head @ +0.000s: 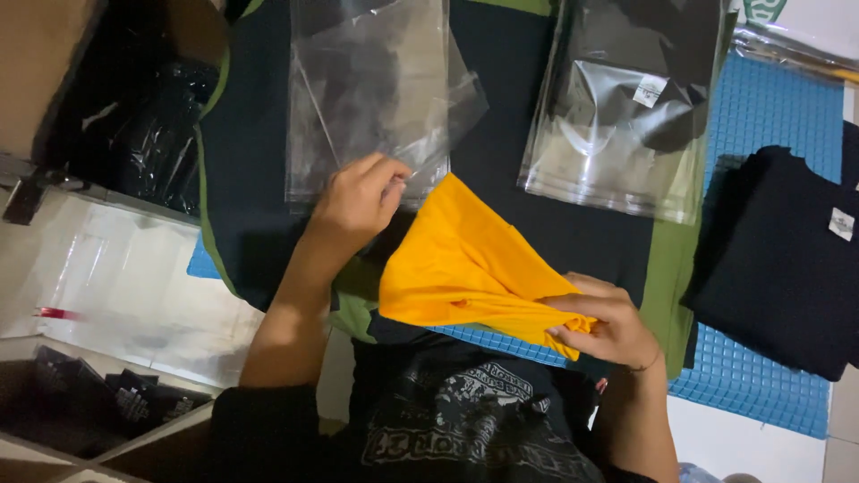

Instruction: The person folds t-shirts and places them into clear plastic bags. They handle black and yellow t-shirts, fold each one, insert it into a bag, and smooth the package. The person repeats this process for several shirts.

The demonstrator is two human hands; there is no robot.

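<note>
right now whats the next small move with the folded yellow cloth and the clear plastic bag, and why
Probably spread the bag's mouth: the left hand pinches the clear plastic bag at its near edge, while the right hand grips the folded yellow cloth, still outside it.

blue grid mat (769, 116), pale floor (134, 295), dim light

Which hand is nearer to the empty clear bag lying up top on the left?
Left. The left hand touches the clear bag at its lower edge; the right hand grips the yellow garment, lower down.
</note>
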